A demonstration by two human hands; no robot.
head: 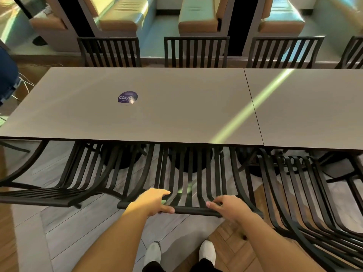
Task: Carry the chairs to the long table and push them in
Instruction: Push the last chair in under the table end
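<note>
While you've got both hands on the top rail, finish the push square. Status: your left hand (155, 201) is wrapped round the black tubular top rail (189, 210) of the black slatted metal chair (188, 173), fingers over the front, thumb under. Right hand (225, 206) sits on the same rail twd its right end, fingers curled loosely; looks like a lighter hold, can't confirm it's fully closed. Chair is at 12 o'clock from your feet, seat already under the near edge of the long grey laminate table (137, 114), backrest leaning back twd you, just short of the edge.

How to do it well, IMO:
- Push fwd evenly w/ both hands so the chair doesn't yaw.
- Neighbour chair at 9 o'clock (49, 193) and the one at 3 o'clock (306, 193) are close either side; the right one looks nearly touching the frame. Keep it straight or the slats will clash.
- Round black table pedestal (188, 163) is dead ahead under the top. Chair legs may hit it; ease in, don't shove.
- Stop when the backrest lines up w/ the neighbours.

Far side at 12 o'clock: row of matching chairs (196, 52) already tucked in.
</note>
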